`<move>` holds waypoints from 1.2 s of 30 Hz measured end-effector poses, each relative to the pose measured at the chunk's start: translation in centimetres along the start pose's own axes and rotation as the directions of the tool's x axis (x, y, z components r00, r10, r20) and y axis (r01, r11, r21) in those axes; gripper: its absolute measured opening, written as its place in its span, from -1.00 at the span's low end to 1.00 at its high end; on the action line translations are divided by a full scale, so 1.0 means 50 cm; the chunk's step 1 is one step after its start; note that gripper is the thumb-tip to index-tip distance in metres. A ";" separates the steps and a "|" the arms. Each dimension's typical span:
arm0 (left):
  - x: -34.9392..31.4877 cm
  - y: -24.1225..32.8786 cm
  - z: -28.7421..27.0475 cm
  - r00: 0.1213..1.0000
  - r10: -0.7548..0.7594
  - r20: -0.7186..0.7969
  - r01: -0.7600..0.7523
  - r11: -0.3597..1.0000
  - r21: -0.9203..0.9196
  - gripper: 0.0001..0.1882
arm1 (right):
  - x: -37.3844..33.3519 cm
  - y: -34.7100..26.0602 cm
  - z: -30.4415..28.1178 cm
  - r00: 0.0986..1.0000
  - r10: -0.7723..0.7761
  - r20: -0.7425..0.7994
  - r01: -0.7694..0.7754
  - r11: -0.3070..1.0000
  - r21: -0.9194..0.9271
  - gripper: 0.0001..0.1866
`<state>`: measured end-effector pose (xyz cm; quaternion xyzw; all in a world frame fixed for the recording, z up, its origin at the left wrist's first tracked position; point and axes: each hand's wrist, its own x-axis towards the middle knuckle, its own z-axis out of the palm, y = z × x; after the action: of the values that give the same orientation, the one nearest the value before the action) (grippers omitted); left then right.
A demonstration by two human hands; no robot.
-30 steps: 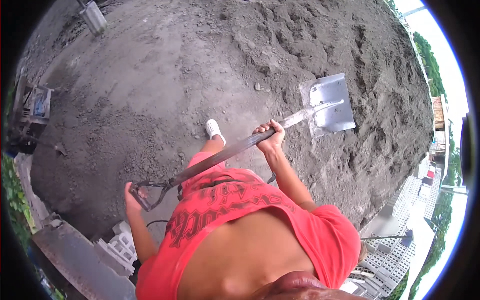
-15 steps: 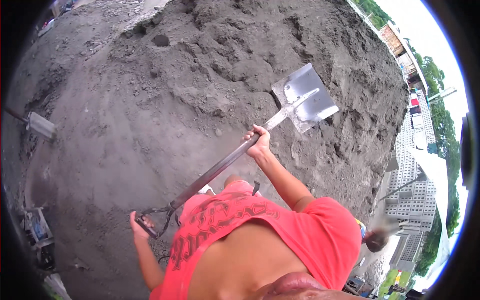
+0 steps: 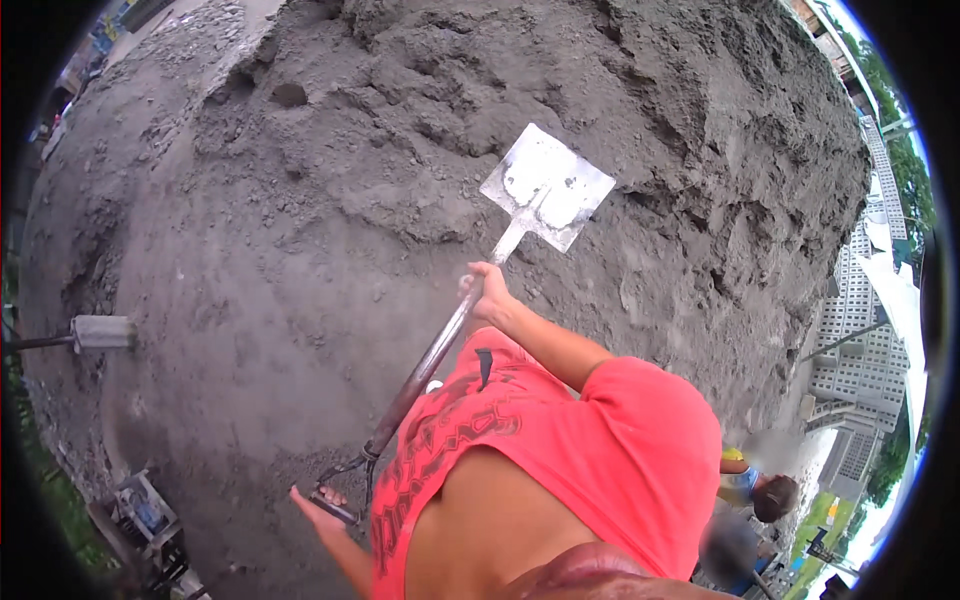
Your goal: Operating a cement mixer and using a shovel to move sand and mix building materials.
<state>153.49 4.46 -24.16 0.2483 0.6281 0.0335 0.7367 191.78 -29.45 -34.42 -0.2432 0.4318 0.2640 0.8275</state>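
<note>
— Location of the square-bladed, silvery metal shovel [image 3: 445,345]?
— Held slantwise before the person, its blade [image 3: 535,185] over the rough, dark-grey earth mound [image 3: 690,160]. Contact with the earth cannot be confirmed.
— State of the right bare hand [image 3: 487,290]?
— Closed round the shaft near the blade, presumably to bear the heavier end.
— And the left bare hand [image 3: 330,505]?
— Fingers curled over the dark, looped end handle [image 3: 340,513]; the wide spacing probably gives leverage and control of tilt.
</note>
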 end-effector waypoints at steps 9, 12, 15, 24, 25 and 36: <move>-0.069 -0.038 0.585 1.000 0.003 -0.025 -0.002 0.998 0.058 -0.40 | 0.304 -0.427 0.144 0.990 -0.085 -0.114 0.072 0.990 -0.118 -0.80; -0.052 -0.046 0.760 1.000 -0.007 0.020 0.005 0.996 0.085 -0.42 | 0.364 -0.583 0.186 0.982 -0.126 -0.143 0.111 0.988 -0.112 -0.78; -0.042 -0.053 0.837 0.999 -0.003 0.054 -0.003 0.994 0.110 -0.45 | 0.409 -0.651 0.202 0.988 -0.067 -0.140 0.055 0.994 -0.091 -0.78; -0.113 -0.125 1.016 0.968 0.096 -0.230 -0.088 0.995 0.045 -0.41 | 0.434 -0.793 0.216 0.991 0.073 -0.113 -0.089 0.986 -0.141 -0.77; -0.135 -0.131 1.093 0.940 0.190 -0.284 -0.156 0.978 0.138 -0.41 | 0.441 -0.857 0.245 0.984 0.057 -0.169 -0.081 0.987 -0.141 -0.78; 0.027 -0.103 1.111 0.995 0.097 -0.027 -0.093 0.990 0.101 -0.41 | 0.523 -0.902 0.253 0.998 0.058 0.013 -0.056 0.992 -0.117 -0.81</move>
<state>204.74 -17.52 -22.62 0.3137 0.6283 0.0411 0.7107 241.14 -49.05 -42.17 -0.2764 0.4158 0.3142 0.8074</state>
